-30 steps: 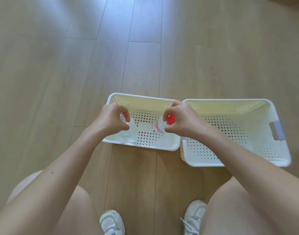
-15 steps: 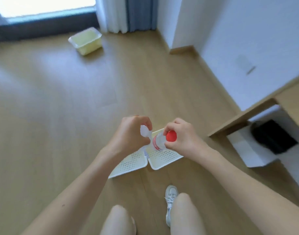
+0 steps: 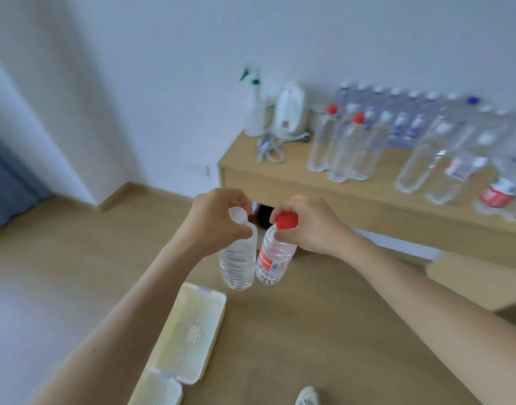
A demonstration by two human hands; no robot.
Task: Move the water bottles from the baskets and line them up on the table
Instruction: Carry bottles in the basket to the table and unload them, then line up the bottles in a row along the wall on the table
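Bottles crowd the wooden table against a white wall.

Both bottles lifted clear of baskets, apparently nearer the table.

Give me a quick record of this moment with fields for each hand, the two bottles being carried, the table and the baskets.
left hand: grips the white-capped bottle at its neck
right hand: grips the red-capped bottle around its cap
carried bottles: hanging upright, close side by side, above the floor
table: many standing bottles, blurred; spray bottle near its left end
baskets: far basket and near basket on the floor, no bottles visible inside
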